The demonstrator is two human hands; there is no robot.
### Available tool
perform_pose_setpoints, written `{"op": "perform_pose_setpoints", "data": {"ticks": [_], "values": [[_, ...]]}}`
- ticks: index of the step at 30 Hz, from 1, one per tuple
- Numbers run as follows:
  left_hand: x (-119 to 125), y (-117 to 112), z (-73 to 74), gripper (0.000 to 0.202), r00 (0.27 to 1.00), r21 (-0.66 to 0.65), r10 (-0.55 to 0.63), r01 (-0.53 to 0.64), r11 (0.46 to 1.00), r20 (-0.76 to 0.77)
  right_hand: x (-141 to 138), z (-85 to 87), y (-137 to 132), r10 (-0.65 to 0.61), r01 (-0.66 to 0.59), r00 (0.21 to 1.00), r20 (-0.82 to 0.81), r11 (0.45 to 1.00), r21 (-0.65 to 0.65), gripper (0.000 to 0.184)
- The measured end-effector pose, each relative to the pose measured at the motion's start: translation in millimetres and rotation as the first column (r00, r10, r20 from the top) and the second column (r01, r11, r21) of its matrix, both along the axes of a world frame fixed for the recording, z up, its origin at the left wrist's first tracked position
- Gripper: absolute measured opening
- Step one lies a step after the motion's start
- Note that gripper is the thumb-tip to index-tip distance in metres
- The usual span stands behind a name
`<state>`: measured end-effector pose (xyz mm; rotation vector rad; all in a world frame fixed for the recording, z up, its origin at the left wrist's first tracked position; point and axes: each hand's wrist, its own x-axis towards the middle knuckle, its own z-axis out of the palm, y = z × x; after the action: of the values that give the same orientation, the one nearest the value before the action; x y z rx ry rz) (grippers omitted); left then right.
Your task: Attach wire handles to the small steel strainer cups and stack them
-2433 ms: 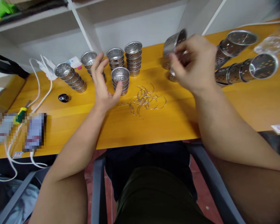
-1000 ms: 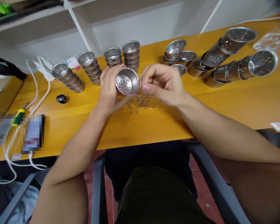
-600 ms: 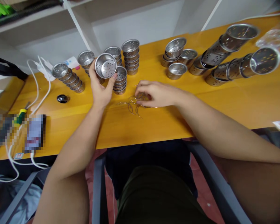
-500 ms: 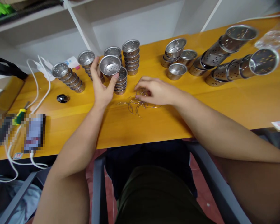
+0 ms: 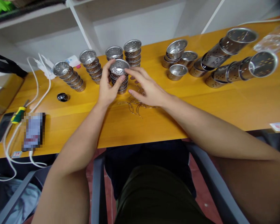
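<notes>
My left hand [image 5: 108, 87] grips a perforated steel cup [image 5: 118, 67] that sits on top of a short stack of like cups [image 5: 121, 84] near the middle of the orange table [image 5: 154, 124]. My right hand [image 5: 147, 88] reaches in from the right with fingers stretched out, the fingertips touching the top cup's rim. A heap of thin curved wire pieces [image 5: 136, 105] lies on the table just under and in front of my right hand.
More cup stacks stand behind [image 5: 133, 51] and to the left [image 5: 68, 76]. Loose cups [image 5: 177, 71] and long lying stacks [image 5: 242, 70] fill the right. A black knob [image 5: 63, 97], white cables [image 5: 37, 90], a screwdriver [image 5: 17, 115] and a phone lie left.
My left hand has brought the cup down from the air onto the stack. My right hand left the wire heap and moved up to the cup's rim, fingers spread.
</notes>
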<state>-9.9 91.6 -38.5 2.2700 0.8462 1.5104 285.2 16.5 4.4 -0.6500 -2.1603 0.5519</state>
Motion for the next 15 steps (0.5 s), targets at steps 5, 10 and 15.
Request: {"op": "perform_pose_setpoints", "data": {"ticks": [5,10,15], "values": [[0.9,-12.0,9.5,0.087,0.996,0.013,0.086,-0.086,0.996,-0.008,2.6,0.2,-3.2,-0.013,0.013,1.0,-0.006,1.0,-0.008,0.093],[3.5,-23.2,23.8,0.09,0.997,-0.071,0.075,-0.076,0.995,-0.021,0.7,4.0,-9.5,-0.05,0.05,0.999,0.013,0.998,-0.048,0.093],[2.6,-22.9,25.9,0.09,0.998,-0.076,0.063,-0.065,0.995,-0.029,-0.2,2.3,-9.0,-0.049,0.049,0.999,0.014,0.998,-0.028,0.087]]}}
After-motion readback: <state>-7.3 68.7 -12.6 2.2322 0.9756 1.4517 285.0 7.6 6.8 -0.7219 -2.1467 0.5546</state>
